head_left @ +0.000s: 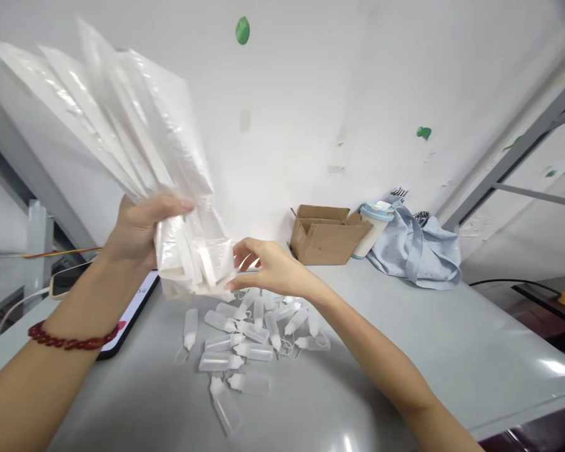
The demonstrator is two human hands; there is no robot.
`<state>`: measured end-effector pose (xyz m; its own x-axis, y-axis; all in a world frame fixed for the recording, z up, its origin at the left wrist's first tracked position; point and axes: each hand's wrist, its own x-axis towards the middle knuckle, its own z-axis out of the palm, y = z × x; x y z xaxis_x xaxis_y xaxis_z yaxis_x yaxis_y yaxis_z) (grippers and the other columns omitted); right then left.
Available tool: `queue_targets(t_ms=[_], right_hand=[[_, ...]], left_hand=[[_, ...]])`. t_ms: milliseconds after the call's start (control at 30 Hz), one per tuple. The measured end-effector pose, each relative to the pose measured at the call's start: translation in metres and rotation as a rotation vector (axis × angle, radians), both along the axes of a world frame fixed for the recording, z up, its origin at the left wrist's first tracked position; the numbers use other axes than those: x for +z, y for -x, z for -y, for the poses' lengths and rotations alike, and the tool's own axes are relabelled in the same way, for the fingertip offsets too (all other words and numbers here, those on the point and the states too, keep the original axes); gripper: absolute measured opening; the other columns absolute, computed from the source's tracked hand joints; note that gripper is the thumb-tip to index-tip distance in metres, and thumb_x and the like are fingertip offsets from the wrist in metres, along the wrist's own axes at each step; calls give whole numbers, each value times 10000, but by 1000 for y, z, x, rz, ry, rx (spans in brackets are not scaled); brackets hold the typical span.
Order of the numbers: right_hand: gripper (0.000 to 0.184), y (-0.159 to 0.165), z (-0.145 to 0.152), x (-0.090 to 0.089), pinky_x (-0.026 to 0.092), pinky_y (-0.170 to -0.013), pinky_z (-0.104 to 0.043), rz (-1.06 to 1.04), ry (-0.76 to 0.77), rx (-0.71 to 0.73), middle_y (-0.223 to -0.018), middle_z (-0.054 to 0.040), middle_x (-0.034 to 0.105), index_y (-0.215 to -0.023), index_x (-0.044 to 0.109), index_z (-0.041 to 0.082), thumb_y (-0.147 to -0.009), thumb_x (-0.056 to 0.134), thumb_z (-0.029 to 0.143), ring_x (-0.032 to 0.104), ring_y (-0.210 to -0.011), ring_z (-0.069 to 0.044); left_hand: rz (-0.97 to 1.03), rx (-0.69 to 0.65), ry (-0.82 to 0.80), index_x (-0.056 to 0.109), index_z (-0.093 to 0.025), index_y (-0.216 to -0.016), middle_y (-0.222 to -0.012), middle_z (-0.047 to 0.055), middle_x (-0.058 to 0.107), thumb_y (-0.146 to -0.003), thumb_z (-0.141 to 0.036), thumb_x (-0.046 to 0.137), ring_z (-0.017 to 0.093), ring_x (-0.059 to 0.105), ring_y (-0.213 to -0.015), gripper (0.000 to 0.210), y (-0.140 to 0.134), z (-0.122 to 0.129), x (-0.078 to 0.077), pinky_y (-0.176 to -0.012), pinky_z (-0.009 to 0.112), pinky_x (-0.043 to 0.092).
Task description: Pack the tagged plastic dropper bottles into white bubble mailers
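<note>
My left hand point(144, 226) grips a bundle of clear plastic bags point(169, 125) around its middle, thumb across the front. The bundle is held up above the table, its upper ends fanned out toward the upper left and its lower end folded. At that lower right edge, the curved fingers and thumb of my right hand point(263, 267) take hold of the plastic. Below both hands, several small translucent squeeze bottles point(221, 361) with white caps and thin loops lie scattered on the grey table point(386, 326).
An open cardboard box point(327, 242) stands against the wall, with a lidded cup point(375, 226) and a light blue cloth bag point(414, 251) beside it. A phone or tablet point(129, 320) lies under my left forearm. Metal frame posts rise on both sides.
</note>
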<state>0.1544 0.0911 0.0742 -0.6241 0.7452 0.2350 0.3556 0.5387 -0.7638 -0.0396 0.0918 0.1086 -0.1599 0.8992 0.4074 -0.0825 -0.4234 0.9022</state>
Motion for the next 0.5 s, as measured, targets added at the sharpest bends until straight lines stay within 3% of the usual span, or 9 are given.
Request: queue_targets(t_ms=[100,233,367,500], right_hand=[[221,6,6,-1,429,-672,-252,-89,-35,-15,-763,3,618,-791,606,165,-741,705,356,579,-751,-130],[152,17,14,-5,369,-572,-225,-179,6,-80,-670,27,575,-731,620,159,-764,657,302,485,-618,-93],[90,19,13,-6,336,-544,-218,-246,170,-106,-626,32,553,-661,600,153,-743,566,168,458,-580,-84],[87,14,4,-4,364,-589,-211,-440,391,-115,-610,34,553,-627,571,157,-706,545,132,489,-606,-84]], left_hand=[[113,-15,55,542,-162,-511,-431,-35,534,-592,-200,572,103,491,-415,95,6,2,4,-417,233,434],[246,-97,145,542,-182,-522,-454,-21,543,-606,-192,573,180,601,-584,90,6,3,6,-600,317,537],[284,-138,181,599,-180,-597,-527,7,615,-603,-185,588,281,654,-831,14,1,6,5,-768,404,553],[286,-115,143,609,-175,-600,-565,19,654,-610,-168,594,321,651,-935,19,-2,8,5,-818,450,556]])
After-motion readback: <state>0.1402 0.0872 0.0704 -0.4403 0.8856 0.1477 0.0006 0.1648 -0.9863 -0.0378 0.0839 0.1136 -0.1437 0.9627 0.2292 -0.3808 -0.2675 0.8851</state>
